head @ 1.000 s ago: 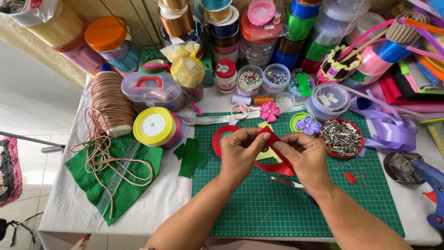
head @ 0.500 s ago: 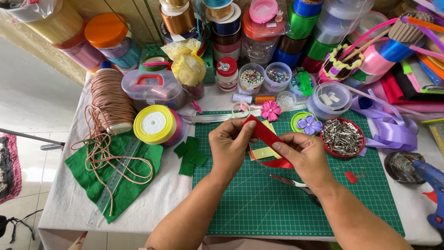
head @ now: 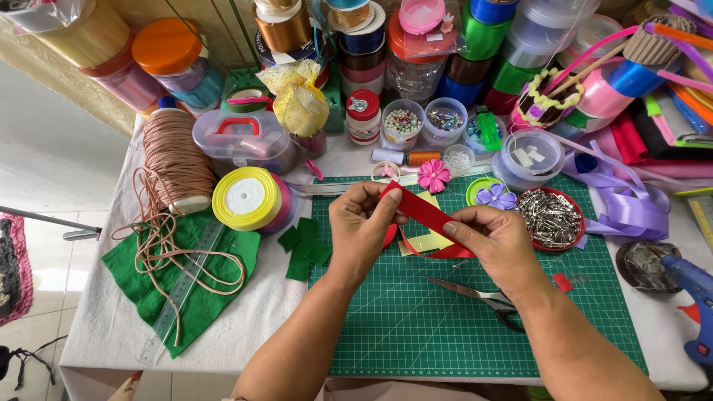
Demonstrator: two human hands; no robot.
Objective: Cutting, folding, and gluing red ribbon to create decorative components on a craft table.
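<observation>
Both hands work over the green cutting mat [head: 416, 327] at the middle of the bench [head: 245, 334]. The left hand [head: 362, 226] pinches the upper end of a strip of red ribbon [head: 423, 213] between thumb and fingertips, and the right hand [head: 496, 239] is closed on its lower end, so the strip runs taut and slanted between them, raised just above the mat; the hold at both ends seems meant to keep it flat and straight. More red ribbon curls on the mat beneath, beside a yellow square. Scissors [head: 479, 295] lie just below the right wrist, within easy reach. A dish of metal hair clips [head: 551, 217] sits to the right, a yellow ribbon spool [head: 249, 197] and green felt [head: 219, 252] to the left.
</observation>
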